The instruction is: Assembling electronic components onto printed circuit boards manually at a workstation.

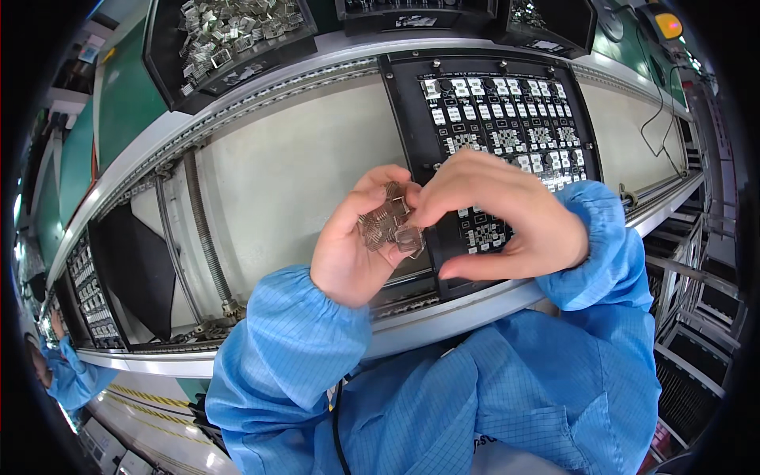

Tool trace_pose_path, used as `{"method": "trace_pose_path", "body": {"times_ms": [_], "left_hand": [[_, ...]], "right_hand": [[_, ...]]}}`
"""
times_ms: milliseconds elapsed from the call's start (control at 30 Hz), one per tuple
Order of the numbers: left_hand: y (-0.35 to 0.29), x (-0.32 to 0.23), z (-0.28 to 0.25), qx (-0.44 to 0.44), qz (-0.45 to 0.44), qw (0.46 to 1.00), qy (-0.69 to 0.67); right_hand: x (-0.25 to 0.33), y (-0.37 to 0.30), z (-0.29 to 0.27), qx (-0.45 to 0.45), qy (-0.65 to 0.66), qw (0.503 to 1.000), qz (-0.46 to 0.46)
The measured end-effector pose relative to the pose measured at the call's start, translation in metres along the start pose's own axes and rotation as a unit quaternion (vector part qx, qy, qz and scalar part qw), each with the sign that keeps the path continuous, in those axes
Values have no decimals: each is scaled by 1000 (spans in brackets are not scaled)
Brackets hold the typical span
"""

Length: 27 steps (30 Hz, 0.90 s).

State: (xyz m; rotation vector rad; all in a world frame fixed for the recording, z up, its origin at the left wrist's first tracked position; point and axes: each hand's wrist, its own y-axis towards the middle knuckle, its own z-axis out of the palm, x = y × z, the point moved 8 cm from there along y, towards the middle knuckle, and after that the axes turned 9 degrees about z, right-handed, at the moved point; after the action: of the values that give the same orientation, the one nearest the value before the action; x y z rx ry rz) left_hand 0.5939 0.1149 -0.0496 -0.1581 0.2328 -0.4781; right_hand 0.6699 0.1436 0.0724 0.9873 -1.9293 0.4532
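My left hand point(344, 257) is cupped, palm up, around a small heap of finned metal heat sinks point(386, 223). Over that heap reaches my right hand point(511, 210), its fingertips at the pieces and its thumb stretched away from the fingers. Whether a fingertip has hold of a piece is hidden. Beneath the right hand lies a circuit board panel point(498, 113) with rows of white and silver parts. It sits in a black carrier frame point(405, 99), partly covered by my hands.
A black bin point(178, 93) full of loose heat sinks point(229, 36) stands at the far left, with more black bins point(546, 39) to its right. A conveyor rail point(269, 85) runs behind the carrier. At the left are another loaded carrier point(93, 297) and a person's blue sleeve point(75, 376).
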Motion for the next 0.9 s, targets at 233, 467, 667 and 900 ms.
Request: {"method": "trace_pose_path", "body": {"times_ms": [233, 467, 667, 900], "left_hand": [[-4, 9, 1, -35, -15, 999, 10], [-1, 1, -10, -128, 36, 989, 63], [-2, 10, 12, -22, -18, 975, 221], [-2, 10, 15, -16, -4, 964, 266]], "right_hand": [[-14, -9, 18, -19, -34, 999, -18], [-16, -14, 2, -68, -30, 997, -12], [-30, -17, -13, -89, -20, 995, 32], [-25, -17, -7, -56, -56, 996, -37]]}}
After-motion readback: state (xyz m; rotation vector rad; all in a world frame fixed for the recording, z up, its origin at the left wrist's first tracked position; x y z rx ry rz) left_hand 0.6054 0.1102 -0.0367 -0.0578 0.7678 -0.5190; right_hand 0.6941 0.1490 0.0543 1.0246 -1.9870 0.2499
